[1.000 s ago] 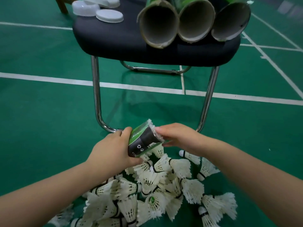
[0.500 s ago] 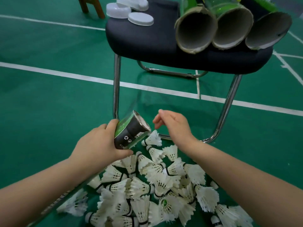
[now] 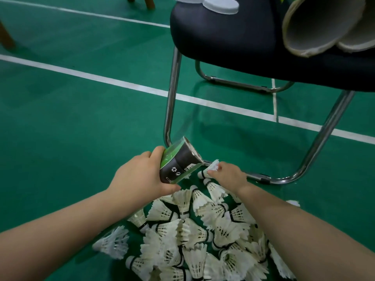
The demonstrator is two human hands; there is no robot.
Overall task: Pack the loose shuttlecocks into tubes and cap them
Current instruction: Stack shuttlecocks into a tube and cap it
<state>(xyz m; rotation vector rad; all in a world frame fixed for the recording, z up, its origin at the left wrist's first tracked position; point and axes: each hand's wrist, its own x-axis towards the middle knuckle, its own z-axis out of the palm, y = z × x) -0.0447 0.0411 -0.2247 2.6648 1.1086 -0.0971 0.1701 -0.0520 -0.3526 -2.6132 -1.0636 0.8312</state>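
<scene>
My left hand (image 3: 140, 177) grips a green and black shuttlecock tube (image 3: 179, 161), its open mouth tilted up and to the right. Just right of the tube's mouth, my right hand (image 3: 227, 175) pinches the feathers of a white shuttlecock (image 3: 209, 170) at the far edge of the pile. A heap of several loose white shuttlecocks (image 3: 198, 236) lies on the green floor below both hands. Empty cardboard tubes (image 3: 316, 25) lie on a dark chair seat (image 3: 223, 37) at the upper right, open ends toward me. White caps (image 3: 221, 5) sit on the seat's far left.
The chair's chrome legs (image 3: 171, 102) stand just behind the hands, with a floor bar (image 3: 269, 179) right of my right hand. White court lines (image 3: 101, 79) cross the green floor. Wooden legs (image 3: 149, 2) show at the top left.
My right hand dropped from near the tube's mouth to the pile and took hold of a shuttlecock. The camera view shifted left and closer to the chair.
</scene>
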